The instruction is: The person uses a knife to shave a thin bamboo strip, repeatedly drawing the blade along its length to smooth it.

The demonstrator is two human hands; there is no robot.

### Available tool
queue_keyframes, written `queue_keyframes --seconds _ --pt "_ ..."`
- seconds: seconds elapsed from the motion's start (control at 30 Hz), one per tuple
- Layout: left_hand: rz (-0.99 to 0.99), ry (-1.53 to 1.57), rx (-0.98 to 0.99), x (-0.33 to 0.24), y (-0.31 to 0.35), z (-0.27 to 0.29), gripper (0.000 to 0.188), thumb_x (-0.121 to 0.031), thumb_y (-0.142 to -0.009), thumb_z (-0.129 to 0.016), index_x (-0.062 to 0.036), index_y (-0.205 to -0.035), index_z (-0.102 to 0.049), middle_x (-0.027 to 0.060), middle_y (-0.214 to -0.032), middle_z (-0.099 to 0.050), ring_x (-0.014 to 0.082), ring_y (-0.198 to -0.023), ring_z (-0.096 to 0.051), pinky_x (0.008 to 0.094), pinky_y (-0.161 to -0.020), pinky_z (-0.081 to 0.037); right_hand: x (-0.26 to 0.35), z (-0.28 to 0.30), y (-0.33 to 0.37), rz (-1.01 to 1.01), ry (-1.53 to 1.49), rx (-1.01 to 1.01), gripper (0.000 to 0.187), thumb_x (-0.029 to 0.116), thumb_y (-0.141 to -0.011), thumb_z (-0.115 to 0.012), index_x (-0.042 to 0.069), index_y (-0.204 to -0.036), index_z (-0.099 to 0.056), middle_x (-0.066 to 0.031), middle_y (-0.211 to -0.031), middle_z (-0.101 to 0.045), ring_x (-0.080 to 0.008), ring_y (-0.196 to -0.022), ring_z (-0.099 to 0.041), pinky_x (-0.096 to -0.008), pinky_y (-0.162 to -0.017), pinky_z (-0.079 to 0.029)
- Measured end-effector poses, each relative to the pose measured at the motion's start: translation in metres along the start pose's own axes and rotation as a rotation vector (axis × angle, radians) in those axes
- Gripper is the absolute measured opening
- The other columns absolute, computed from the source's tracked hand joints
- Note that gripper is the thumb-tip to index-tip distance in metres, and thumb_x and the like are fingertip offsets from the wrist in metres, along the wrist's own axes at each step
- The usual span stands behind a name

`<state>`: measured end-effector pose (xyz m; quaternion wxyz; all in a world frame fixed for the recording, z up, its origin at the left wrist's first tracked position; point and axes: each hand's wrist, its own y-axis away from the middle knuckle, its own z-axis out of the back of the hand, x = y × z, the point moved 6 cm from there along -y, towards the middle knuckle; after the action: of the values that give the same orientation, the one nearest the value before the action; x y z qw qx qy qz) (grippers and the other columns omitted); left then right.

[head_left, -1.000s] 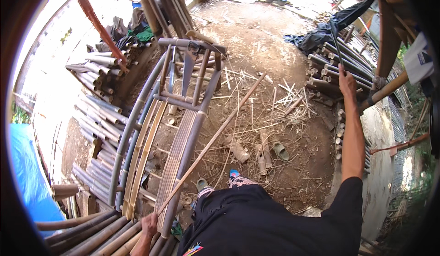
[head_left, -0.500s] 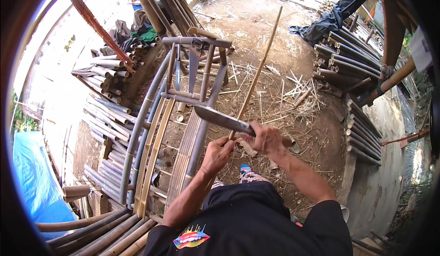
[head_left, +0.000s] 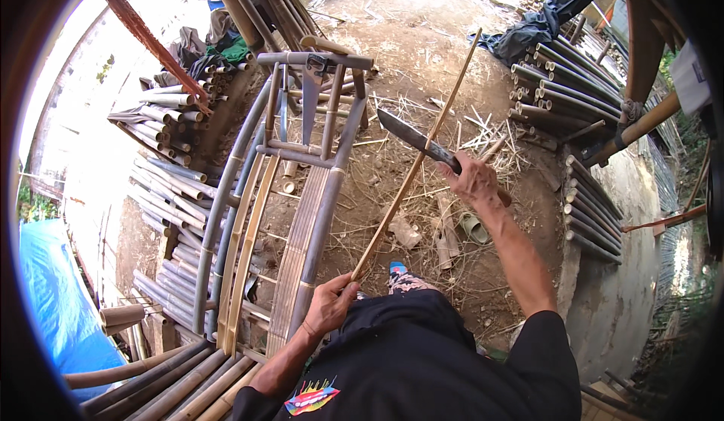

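My left hand (head_left: 332, 303) is closed around the near end of a long, thin bamboo strip (head_left: 395, 204), low in front of my body. The strip slants up and away to the right. My right hand (head_left: 473, 177) grips the handle of a machete (head_left: 411, 136), whose broad dark blade points to the upper left. Partway along the strip, the blade crosses it; the two appear to touch there. To the left stands a bamboo frame (head_left: 323, 217) with slats along its length. A handsaw (head_left: 311, 98) with a dark handle hangs at the frame's far end.
Stacked bamboo poles (head_left: 170, 195) lie on the left, and more poles (head_left: 566, 93) are piled at the right. Shavings (head_left: 483, 146) litter the dirt ground ahead. A blue tarp (head_left: 60, 308) spreads at the lower left. A low concrete ledge (head_left: 611, 300) runs along the right.
The machete has moved right and away from me, along the strip. My left hand has drawn back toward my body with the strip's near end. The hands are now farther apart.
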<state>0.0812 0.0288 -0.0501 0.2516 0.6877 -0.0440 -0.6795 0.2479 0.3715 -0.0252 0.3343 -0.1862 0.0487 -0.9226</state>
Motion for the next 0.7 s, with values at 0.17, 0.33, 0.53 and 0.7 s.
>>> queue_keyframes --seconds 0.17,0.33,0.53,0.7 --pt "0.007 -0.089 -0.040 -0.008 -0.002 0.007 0.030 -0.022 -0.098 -0.055 0.0013 -0.114 -0.065 -0.0015 -0.071 -0.055 0.0057 -0.064 -0.047 0.0238 -0.056 -0.041 0.063 -0.024 0.036 0.438 -0.139 0.141 0.068 0.071 -0.092 -0.027 0.011 -0.077 -0.055 -0.0002 -0.053 -0.051 -0.0073 -0.039 -0.042 -0.0267 -0.031 -0.034" --pt "0.020 -0.233 -0.061 -0.005 0.018 0.020 0.026 -0.022 -0.098 -0.054 0.0004 -0.100 -0.068 0.0007 -0.067 -0.054 0.0073 -0.062 -0.046 0.0265 -0.055 -0.042 -0.057 0.012 -0.020 -0.367 -0.150 0.011 0.069 0.073 -0.091 -0.025 0.012 -0.079 -0.053 0.0040 -0.053 -0.044 -0.0058 -0.039 -0.037 -0.0270 -0.030 -0.033" --pt "0.065 0.237 0.068 -0.044 -0.035 -0.006 0.028 -0.025 -0.102 -0.046 -0.0009 -0.108 -0.059 -0.0015 -0.063 -0.051 0.0036 -0.050 -0.042 0.0195 -0.044 -0.034 0.047 -0.020 0.030 0.077 -0.270 0.065 0.059 0.067 -0.092 -0.037 0.012 -0.076 -0.050 0.0019 -0.051 -0.045 -0.0061 -0.038 -0.036 -0.0276 -0.027 -0.030" --pt "0.064 0.374 0.070 -0.059 -0.066 -0.013 0.034 -0.028 -0.101 -0.050 -0.0019 -0.122 -0.055 -0.0030 -0.064 -0.049 0.0024 -0.045 -0.037 0.0183 -0.038 -0.028 0.131 -0.016 0.065 0.323 -0.228 0.008 0.062 0.067 -0.091 -0.042 0.007 -0.078 -0.054 -0.0076 -0.058 -0.057 -0.0193 -0.049 -0.060 -0.0366 -0.045 -0.052"
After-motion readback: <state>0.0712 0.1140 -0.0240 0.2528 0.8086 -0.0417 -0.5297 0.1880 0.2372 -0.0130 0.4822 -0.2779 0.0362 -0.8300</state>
